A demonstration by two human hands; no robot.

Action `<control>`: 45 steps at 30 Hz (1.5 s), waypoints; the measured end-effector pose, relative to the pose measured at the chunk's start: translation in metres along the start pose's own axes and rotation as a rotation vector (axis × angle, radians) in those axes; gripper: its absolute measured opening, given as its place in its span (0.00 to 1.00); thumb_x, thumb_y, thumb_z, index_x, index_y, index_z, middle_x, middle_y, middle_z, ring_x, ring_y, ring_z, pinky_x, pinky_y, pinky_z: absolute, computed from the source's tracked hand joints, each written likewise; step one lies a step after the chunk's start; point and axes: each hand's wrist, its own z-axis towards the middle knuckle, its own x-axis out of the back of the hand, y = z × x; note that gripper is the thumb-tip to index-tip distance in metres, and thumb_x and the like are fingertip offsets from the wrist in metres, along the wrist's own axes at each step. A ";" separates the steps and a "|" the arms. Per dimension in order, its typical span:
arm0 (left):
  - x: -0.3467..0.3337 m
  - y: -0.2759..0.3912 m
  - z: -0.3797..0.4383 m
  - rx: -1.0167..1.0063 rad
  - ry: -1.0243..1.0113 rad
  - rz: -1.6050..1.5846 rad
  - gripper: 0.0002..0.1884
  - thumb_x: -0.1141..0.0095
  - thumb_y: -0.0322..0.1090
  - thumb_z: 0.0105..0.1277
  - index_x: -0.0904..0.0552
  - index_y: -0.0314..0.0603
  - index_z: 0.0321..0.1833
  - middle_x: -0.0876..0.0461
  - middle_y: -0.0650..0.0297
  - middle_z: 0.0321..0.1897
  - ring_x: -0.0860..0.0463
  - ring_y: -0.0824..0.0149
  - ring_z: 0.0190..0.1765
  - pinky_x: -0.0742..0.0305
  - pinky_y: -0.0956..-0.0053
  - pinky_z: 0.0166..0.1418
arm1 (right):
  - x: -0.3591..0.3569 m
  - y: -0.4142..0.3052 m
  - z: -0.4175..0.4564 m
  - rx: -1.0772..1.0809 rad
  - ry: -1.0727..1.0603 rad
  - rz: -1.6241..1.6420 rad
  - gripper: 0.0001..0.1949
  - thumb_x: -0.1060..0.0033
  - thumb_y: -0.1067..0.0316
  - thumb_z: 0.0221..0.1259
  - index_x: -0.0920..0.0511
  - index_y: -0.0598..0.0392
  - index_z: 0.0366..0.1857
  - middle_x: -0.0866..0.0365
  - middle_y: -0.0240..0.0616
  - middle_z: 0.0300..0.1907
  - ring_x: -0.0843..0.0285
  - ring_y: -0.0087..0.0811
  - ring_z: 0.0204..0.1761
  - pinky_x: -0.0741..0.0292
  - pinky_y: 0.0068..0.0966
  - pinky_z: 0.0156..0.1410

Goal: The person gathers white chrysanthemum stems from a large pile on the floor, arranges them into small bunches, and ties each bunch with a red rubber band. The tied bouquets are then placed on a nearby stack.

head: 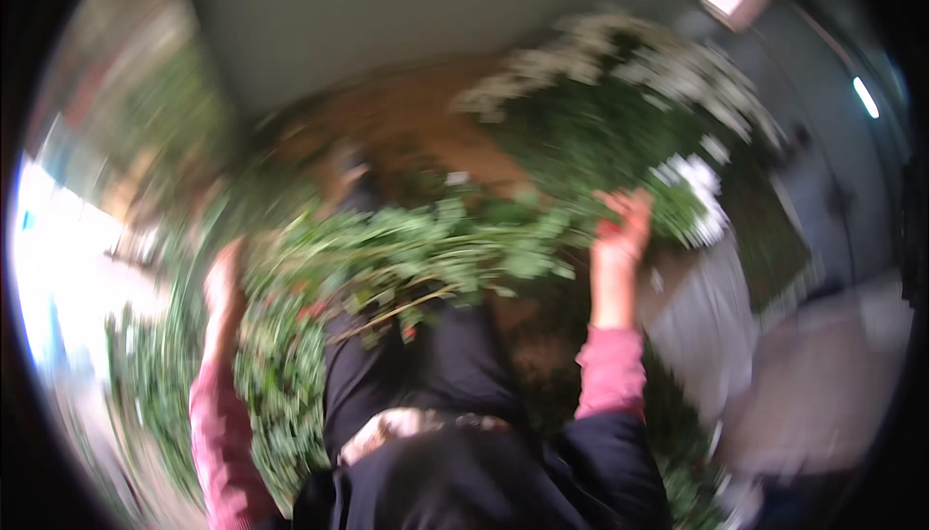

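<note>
A long leafy bunch of white flowers point(464, 239) stretches sideways above my dark-trousered legs. Its white heads point(697, 196) point right and its stems run left. My right hand point(623, 229) lies across the bunch just below the heads and appears to grip it; something red shows at the fingers. Beside the stems' left end is my left hand point(226, 279). Motion blur hides its fingers, so whether it grips the stems is unclear.
A large heap of white flowers point(617, 94) lies ahead on the right. Cut greenery point(283, 377) is piled to my left. A pale sheet point(704, 327) hangs or lies on the right. Brown ground point(406, 109) shows before a grey wall point(363, 14).
</note>
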 end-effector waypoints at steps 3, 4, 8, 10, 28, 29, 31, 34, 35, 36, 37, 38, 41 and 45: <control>-0.001 0.002 0.034 -0.261 0.068 -0.069 0.38 0.46 0.28 0.63 0.35 0.49 0.80 0.34 0.54 0.78 0.38 0.51 0.80 0.46 0.57 0.83 | -0.003 -0.027 -0.018 0.099 -0.071 0.174 0.29 0.35 0.34 0.64 0.25 0.53 0.49 0.16 0.36 0.40 0.12 0.31 0.41 0.37 0.21 0.19; -0.003 0.002 0.045 -0.409 0.012 -0.053 0.40 0.43 0.32 0.63 0.37 0.49 0.81 0.39 0.55 0.81 0.41 0.53 0.81 0.47 0.57 0.83 | -0.003 -0.037 -0.025 0.121 -0.081 0.250 0.30 0.34 0.32 0.62 0.25 0.51 0.48 0.16 0.35 0.35 0.12 0.31 0.40 0.33 0.24 0.19; -0.029 0.010 0.105 -0.510 -0.617 -0.451 0.28 0.40 0.39 0.65 0.22 0.39 0.69 0.22 0.52 0.67 0.21 0.52 0.64 0.28 0.66 0.67 | 0.028 -0.093 -0.036 0.203 -0.064 0.508 0.32 0.35 0.29 0.61 0.23 0.50 0.48 0.16 0.34 0.34 0.13 0.34 0.44 0.19 0.34 0.37; -0.045 0.026 0.136 -0.517 -0.565 -0.592 0.24 0.43 0.35 0.66 0.20 0.32 0.65 0.15 0.52 0.57 0.17 0.58 0.55 0.25 0.68 0.62 | 0.049 -0.112 -0.037 0.402 -0.045 0.576 0.33 0.36 0.31 0.63 0.24 0.53 0.52 0.16 0.35 0.44 0.15 0.35 0.48 0.19 0.39 0.58; -0.169 0.340 0.183 -0.714 -0.814 -0.522 0.16 0.38 0.35 0.70 0.18 0.38 0.57 0.16 0.63 0.36 0.19 0.73 0.26 0.25 0.77 0.24 | 0.298 -0.257 -0.359 1.088 0.905 -0.010 0.17 0.31 0.71 0.64 0.28 0.51 0.53 0.19 0.32 0.39 0.16 0.28 0.35 0.18 0.29 0.39; -0.180 0.343 0.197 -0.671 -0.808 -0.443 0.15 0.38 0.35 0.70 0.18 0.38 0.57 0.16 0.62 0.36 0.17 0.72 0.27 0.24 0.76 0.23 | 0.313 -0.254 -0.383 1.114 0.944 -0.053 0.18 0.31 0.72 0.64 0.28 0.52 0.53 0.18 0.33 0.40 0.16 0.29 0.35 0.18 0.29 0.38; -0.199 0.344 0.224 -0.608 -0.924 -0.444 0.12 0.43 0.31 0.74 0.19 0.39 0.57 0.16 0.61 0.36 0.16 0.70 0.26 0.23 0.74 0.21 | 0.349 -0.239 -0.429 1.143 0.985 -0.141 0.19 0.31 0.71 0.64 0.29 0.53 0.55 0.18 0.35 0.42 0.15 0.31 0.36 0.17 0.30 0.38; -0.218 0.336 0.240 -0.421 -0.992 -0.427 0.12 0.45 0.30 0.75 0.18 0.39 0.58 0.16 0.61 0.36 0.16 0.69 0.24 0.22 0.73 0.20 | 0.415 -0.199 -0.486 0.971 1.284 -0.247 0.26 0.29 0.67 0.64 0.34 0.53 0.62 0.18 0.41 0.48 0.14 0.37 0.41 0.15 0.34 0.43; -0.221 0.332 0.239 -0.382 -1.011 -0.426 0.12 0.45 0.31 0.75 0.19 0.39 0.58 0.16 0.60 0.37 0.16 0.69 0.23 0.22 0.73 0.20 | 0.437 -0.182 -0.504 0.931 1.294 -0.338 0.29 0.28 0.64 0.64 0.36 0.53 0.64 0.18 0.44 0.50 0.13 0.40 0.46 0.15 0.38 0.47; -0.221 0.327 0.235 -0.342 -1.028 -0.426 0.12 0.46 0.31 0.76 0.19 0.38 0.59 0.15 0.60 0.37 0.16 0.68 0.22 0.22 0.73 0.19 | 0.460 -0.165 -0.516 0.723 1.621 -0.557 0.32 0.28 0.58 0.64 0.38 0.53 0.66 0.20 0.48 0.53 0.15 0.45 0.51 0.17 0.42 0.53; -0.220 0.324 0.229 -0.316 -1.047 -0.431 0.13 0.46 0.31 0.76 0.19 0.38 0.59 0.15 0.59 0.38 0.17 0.68 0.22 0.22 0.73 0.19 | 0.483 -0.151 -0.527 0.464 1.880 -0.759 0.35 0.27 0.53 0.63 0.39 0.54 0.67 0.21 0.52 0.56 0.17 0.49 0.57 0.20 0.47 0.59; -0.219 0.318 0.221 -0.317 -1.053 -0.408 0.12 0.46 0.33 0.76 0.18 0.37 0.57 0.15 0.59 0.36 0.17 0.68 0.22 0.23 0.72 0.19 | 0.502 -0.137 -0.545 0.239 1.963 -0.904 0.37 0.28 0.48 0.62 0.39 0.52 0.67 0.22 0.54 0.59 0.19 0.53 0.60 0.23 0.48 0.63; -0.216 0.303 0.202 -0.364 -1.073 -0.360 0.12 0.45 0.37 0.76 0.17 0.38 0.53 0.14 0.59 0.32 0.16 0.68 0.23 0.24 0.72 0.20 | 0.552 -0.113 -0.582 -0.381 2.059 -0.888 0.38 0.31 0.41 0.60 0.38 0.48 0.68 0.25 0.55 0.64 0.21 0.59 0.62 0.24 0.50 0.65; -0.226 0.279 0.205 -0.411 -1.078 -0.309 0.12 0.42 0.40 0.74 0.15 0.39 0.49 0.14 0.61 0.29 0.16 0.69 0.25 0.25 0.72 0.21 | 0.591 -0.102 -0.616 -0.463 1.920 -1.176 0.35 0.35 0.36 0.62 0.34 0.47 0.64 0.20 0.53 0.57 0.18 0.59 0.58 0.21 0.52 0.58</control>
